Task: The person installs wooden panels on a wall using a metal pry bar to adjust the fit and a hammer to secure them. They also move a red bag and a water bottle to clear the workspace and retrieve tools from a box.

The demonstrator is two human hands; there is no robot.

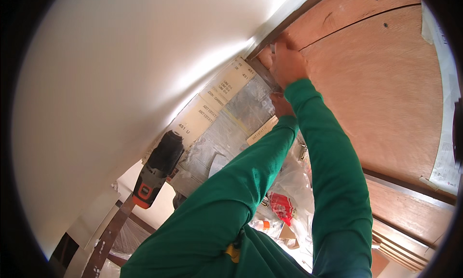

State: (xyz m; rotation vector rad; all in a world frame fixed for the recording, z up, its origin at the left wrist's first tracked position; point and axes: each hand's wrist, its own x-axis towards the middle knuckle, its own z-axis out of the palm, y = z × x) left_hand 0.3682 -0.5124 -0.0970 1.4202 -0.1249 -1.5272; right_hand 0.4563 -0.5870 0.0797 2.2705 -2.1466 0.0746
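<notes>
Fingers (pixel 280 48) of the right hand (pixel 292 68) bend in at the corner of the big wooden board (pixel 369 78); what they hold, I cannot tell. Just below them, the left hand (pixel 282 106) curls, its grip hidden too. Both green sleeves (pixel 333 148) stretch up. Far down-left sits a black-and-orange power tool (pixel 159 167).

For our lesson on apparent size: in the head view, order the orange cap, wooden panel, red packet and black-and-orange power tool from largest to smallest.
1. Wooden panel
2. Black-and-orange power tool
3. Red packet
4. Orange cap

This ranks picture size only; nearness to the camera may affect it.
</notes>
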